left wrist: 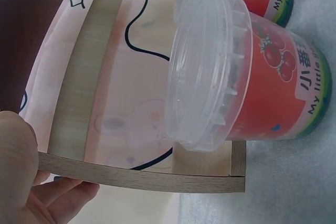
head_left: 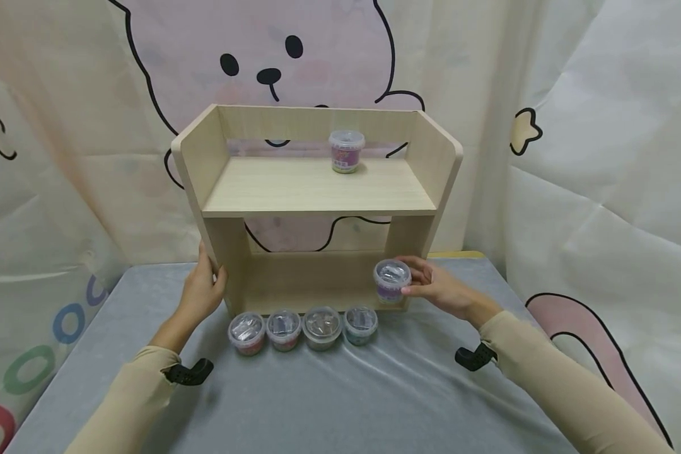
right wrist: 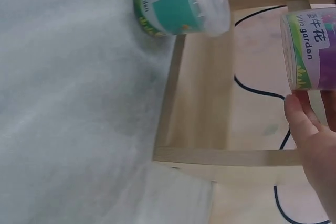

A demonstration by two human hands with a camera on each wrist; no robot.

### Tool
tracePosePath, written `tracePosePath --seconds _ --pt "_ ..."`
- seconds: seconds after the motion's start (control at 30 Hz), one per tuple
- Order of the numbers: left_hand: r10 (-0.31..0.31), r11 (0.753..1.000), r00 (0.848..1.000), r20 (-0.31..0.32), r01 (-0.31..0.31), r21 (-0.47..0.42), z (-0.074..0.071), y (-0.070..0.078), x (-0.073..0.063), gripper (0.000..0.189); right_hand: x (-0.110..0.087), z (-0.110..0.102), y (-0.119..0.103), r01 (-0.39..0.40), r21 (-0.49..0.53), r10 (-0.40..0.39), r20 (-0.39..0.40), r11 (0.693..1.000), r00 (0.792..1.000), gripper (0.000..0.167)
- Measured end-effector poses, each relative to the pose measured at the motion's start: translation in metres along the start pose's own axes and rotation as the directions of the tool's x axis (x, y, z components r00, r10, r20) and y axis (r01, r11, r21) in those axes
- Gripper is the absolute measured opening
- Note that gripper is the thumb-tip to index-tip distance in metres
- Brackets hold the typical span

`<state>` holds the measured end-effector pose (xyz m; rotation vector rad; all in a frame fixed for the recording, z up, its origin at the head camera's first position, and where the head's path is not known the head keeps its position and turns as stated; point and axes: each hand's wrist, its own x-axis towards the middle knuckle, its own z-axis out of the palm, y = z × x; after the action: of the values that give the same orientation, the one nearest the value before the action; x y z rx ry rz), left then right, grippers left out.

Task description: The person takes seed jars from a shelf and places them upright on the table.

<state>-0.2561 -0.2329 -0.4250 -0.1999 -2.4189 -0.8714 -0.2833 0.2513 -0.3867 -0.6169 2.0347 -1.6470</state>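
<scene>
My right hand [head_left: 439, 287] grips a small lidded tub [head_left: 391, 280] with a purple label, held up in front of the lower right of a pale wooden two-tier shelf [head_left: 318, 189]. In the right wrist view, the fingers are on the purple tub [right wrist: 315, 51], which is off the table. My left hand [head_left: 201, 287] holds the left side panel of the shelf, with the thumb and fingers on either side of the board's edge in the left wrist view. A red-label tub [left wrist: 278, 77] stands close to that hand.
A row of several lidded tubs [head_left: 322, 328] stands on the grey cloth [head_left: 340, 403] before the shelf. Another purple-label tub [head_left: 346, 152] sits on the upper tier. A printed curtain [head_left: 329, 50] hangs behind.
</scene>
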Motion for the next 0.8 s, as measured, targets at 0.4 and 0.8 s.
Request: tracePosePath --seconds 0.4,0.8 --pt "-0.012 1.000 1.000 0.001 0.012 -0.002 0.000 0.001 0.000 0.075 -0.008 0.002 0.030 0.007 0.011 -0.007 0.001 1.000 1.000 0.071" --pt "0.001 1.000 1.000 0.000 -0.001 -0.007 0.000 -0.001 0.000 0.076 -0.020 0.006 0.065 -0.035 -0.017 0.035 -0.004 0.999 0.999 0.069"
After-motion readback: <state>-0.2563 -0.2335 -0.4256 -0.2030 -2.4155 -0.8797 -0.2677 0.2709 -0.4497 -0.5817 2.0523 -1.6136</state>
